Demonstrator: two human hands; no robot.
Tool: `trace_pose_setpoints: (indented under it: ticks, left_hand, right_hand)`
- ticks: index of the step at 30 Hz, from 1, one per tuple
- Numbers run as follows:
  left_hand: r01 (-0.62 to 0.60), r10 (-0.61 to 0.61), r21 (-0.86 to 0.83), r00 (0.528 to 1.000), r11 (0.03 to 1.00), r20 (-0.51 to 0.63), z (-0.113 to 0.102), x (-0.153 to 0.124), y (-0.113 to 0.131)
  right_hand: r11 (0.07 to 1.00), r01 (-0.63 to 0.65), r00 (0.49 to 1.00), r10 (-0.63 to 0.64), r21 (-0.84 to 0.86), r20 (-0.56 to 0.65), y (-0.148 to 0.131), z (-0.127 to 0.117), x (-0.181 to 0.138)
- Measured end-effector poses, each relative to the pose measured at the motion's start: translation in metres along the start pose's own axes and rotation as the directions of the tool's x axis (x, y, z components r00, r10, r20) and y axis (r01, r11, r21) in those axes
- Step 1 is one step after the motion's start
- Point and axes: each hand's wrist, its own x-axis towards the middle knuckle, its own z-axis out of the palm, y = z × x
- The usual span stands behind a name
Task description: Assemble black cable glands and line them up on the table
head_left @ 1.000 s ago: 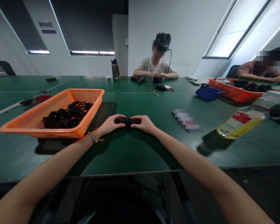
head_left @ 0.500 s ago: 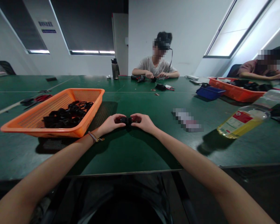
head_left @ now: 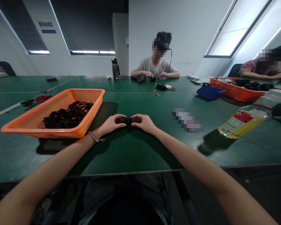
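Observation:
A small black part (head_left: 126, 121) is held between my two hands, low over the green table (head_left: 140, 153); its exact kind is too dark to make out. My left hand (head_left: 112, 123) grips its left end, thumb in front and fingers behind. From the other side my right hand (head_left: 144, 122) closes on the right end in the same way. Fingers hide part of it. Close by on the left stands an orange plastic basket (head_left: 89, 120) with a heap of black parts (head_left: 67, 115) inside.
To the right a bottle of yellow liquid (head_left: 244, 122) and a blurred flat item (head_left: 188, 120) lie on the table. Farther back are a blue tray (head_left: 210, 92), another orange basket (head_left: 239, 92) and a dark flask (head_left: 115, 69). A person (head_left: 155, 64) works opposite; another sits at right.
My hands and the black part stay almost in place, with at most a tiny shift of the fingers. The person opposite has moved slightly left.

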Motion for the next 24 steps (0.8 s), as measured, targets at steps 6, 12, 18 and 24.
trace_pose_setpoints:
  ticks: [6, 12, 18, 24]
  left_hand:
    - [-0.003, 0.003, -0.002, 1.0, 1.0, 0.002, -0.0006, -0.0004, 0.0]
    - [-0.007, 0.007, -0.001, 1.0, 1.0, 0.002, -0.0007, -0.0006, -0.0005]
    - [-0.003, 0.003, -0.006, 1.0, 1.0, 0.001, -0.0008, -0.0007, 0.0]
    - [-0.006, 0.006, -0.005, 1.0, 1.0, -0.001, -0.0005, -0.0004, -0.0004]
  right_hand:
    - [1.0, -0.012, 1.0, 0.012, 0.0, 0.001, -0.0018, -0.0002, -0.0001]
    - [1.0, -0.024, 1.0, 0.024, -0.008, 0.008, -0.0039, -0.0008, -0.0007]
    - [1.0, -0.022, 1.0, 0.022, -0.019, 0.011, -0.0044, -0.0012, -0.0009]
    - [0.999, -0.025, 1.0, 0.025, -0.021, 0.019, -0.0051, -0.0017, -0.0014]
